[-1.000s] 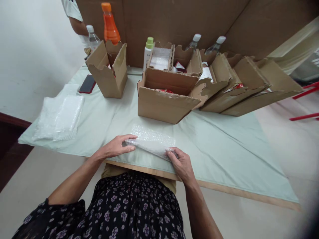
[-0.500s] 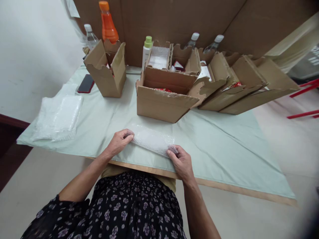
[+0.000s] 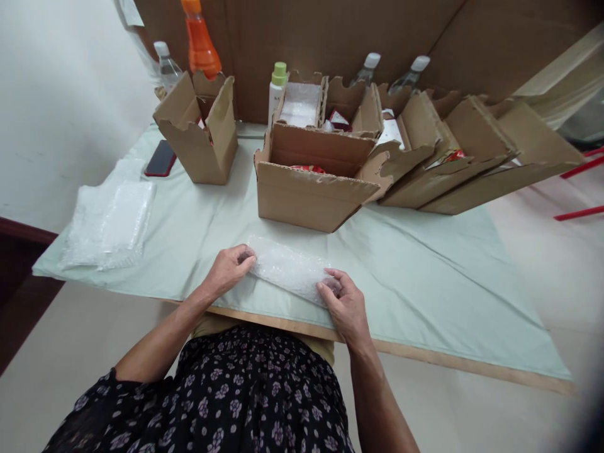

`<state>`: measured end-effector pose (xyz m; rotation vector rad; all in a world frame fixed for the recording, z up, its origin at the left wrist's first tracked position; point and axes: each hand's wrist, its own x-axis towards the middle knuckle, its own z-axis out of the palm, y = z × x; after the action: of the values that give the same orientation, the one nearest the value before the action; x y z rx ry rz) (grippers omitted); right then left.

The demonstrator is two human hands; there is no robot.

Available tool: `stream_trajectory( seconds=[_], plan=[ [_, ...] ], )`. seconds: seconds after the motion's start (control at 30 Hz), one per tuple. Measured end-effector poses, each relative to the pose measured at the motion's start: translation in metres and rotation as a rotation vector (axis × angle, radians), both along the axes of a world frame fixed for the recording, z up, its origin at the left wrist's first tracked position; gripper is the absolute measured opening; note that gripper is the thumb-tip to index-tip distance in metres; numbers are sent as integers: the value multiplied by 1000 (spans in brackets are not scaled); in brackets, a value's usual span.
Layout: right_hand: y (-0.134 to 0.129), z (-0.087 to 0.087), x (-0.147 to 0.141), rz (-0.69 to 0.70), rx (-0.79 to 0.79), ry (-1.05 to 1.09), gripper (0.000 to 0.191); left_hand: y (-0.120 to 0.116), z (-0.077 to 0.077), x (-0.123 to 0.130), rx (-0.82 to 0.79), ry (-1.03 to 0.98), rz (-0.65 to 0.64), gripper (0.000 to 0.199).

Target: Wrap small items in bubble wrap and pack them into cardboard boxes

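A long strip of bubble wrap lies near the table's front edge, folded or rolled flat, running from upper left to lower right. My left hand grips its left end between thumb and fingers. At the right end my right hand holds it the same way, thumb on the near side and fingers curled over the far side. Whether anything lies inside the wrap cannot be made out. Just beyond it stands an open cardboard box with something red inside.
More bubble wrap is stacked at the table's left, near a phone. Another open box stands behind it. Several cardboard boxes line the right back. Bottles, one an orange bottle, stand along the cardboard backing.
My right hand's fingers have loosened and spread a little at the wrap's right end. The left hand stays at its end. The camera view has shifted slightly.
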<state>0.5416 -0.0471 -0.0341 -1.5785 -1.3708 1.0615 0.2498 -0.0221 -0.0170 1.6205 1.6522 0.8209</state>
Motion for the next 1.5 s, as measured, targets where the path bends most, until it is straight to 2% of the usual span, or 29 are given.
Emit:
stream_trajectory(
  seconds=[0.23,0.43,0.57,0.73,0.97,1.23,1.5],
  plan=[
    [13,7,0,11,79,-164,33,3,-4,4,51,225,21,15],
    [27,5,-2,25,180,-393,36,7,-9,5,99,425,19,12],
    [35,-1,0,21,177,-500,38,9,-10,6,107,490,8,12],
    [43,-4,5,-1,149,-516,34,11,-10,7,121,564,-5,13],
    [41,-3,7,22,190,-558,35,14,-8,4,76,538,-21,12],
    [33,-7,14,76,176,-621,40,14,-9,1,89,518,-24,23],
    [43,-9,9,38,242,-652,38,15,-6,3,124,491,25,24]
  ],
)
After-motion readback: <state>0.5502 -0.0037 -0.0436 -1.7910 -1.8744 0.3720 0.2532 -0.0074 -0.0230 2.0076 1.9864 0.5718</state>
